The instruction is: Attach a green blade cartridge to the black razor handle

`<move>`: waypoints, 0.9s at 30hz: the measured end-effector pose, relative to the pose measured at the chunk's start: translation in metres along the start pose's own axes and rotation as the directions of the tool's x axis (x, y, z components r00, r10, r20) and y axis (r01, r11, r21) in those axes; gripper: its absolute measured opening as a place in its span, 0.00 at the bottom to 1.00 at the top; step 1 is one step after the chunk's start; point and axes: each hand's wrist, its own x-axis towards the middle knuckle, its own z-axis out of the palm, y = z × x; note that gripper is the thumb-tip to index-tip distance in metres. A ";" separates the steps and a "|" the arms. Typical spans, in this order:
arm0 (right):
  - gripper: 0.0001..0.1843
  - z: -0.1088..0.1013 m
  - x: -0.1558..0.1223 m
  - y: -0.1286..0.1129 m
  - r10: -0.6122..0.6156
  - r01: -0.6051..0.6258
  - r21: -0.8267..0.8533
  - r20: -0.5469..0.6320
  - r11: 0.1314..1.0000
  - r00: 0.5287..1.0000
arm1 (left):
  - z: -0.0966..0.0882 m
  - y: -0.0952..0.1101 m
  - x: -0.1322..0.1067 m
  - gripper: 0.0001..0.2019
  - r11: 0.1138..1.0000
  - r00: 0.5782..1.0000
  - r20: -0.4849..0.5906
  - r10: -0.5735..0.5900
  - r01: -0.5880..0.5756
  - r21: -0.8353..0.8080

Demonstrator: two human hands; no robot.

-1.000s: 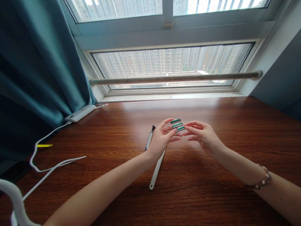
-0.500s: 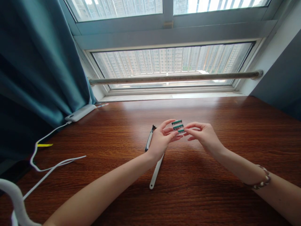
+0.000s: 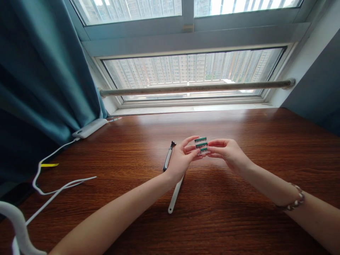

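Above the middle of a dark wooden desk [image 3: 239, 219], my left hand [image 3: 182, 158] pinches a small clear holder of green razor cartridges [image 3: 201, 145] from its left side. My right hand [image 3: 227, 152] meets it from the right, fingertips closed on the nearest cartridge in the holder. Three green-striped cartridges show, stacked one behind another. A white razor handle [image 3: 173, 197] with a dark grip lies on the desk under my left wrist, its head end [image 3: 172, 143] pointing toward the window.
A white power bank [image 3: 89, 128] lies at the desk's back left by a teal curtain [image 3: 39, 88], with white cables [image 3: 55, 187] trailing forward. A window with a metal rail [image 3: 196, 88] runs along the far edge. A bracelet [image 3: 293, 202] circles my right wrist.
Both hands have drifted slightly nearer and lower with the cartridge holder; my right fingertips have closed in on it from the right.
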 end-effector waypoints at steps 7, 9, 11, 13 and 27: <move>0.17 0.006 -0.002 -0.001 -0.098 0.093 -0.136 -0.034 0.986 0.995 | 0.000 -0.002 0.001 0.23 0.997 0.998 -0.017 -0.058 0.057 -0.042; 0.17 0.007 -0.003 -0.002 -0.102 0.097 -0.166 -0.024 0.981 0.994 | 0.000 -0.001 0.001 0.22 0.996 0.997 -0.021 -0.077 0.076 -0.046; 0.16 0.007 -0.003 -0.003 -0.093 0.090 -0.176 -0.008 0.980 0.996 | 0.000 0.001 0.001 0.23 0.995 0.995 -0.034 -0.090 0.088 -0.052; 0.17 0.006 -0.004 -0.003 -0.077 0.078 -0.188 0.009 0.979 0.997 | 0.001 0.003 0.002 0.23 0.994 0.994 -0.049 -0.093 0.090 -0.062; 0.04 -0.001 -0.002 -0.003 -0.591 0.519 -0.751 0.217 0.408 0.777 | 0.003 0.007 0.000 0.21 0.994 0.994 -0.021 -0.103 0.102 -0.037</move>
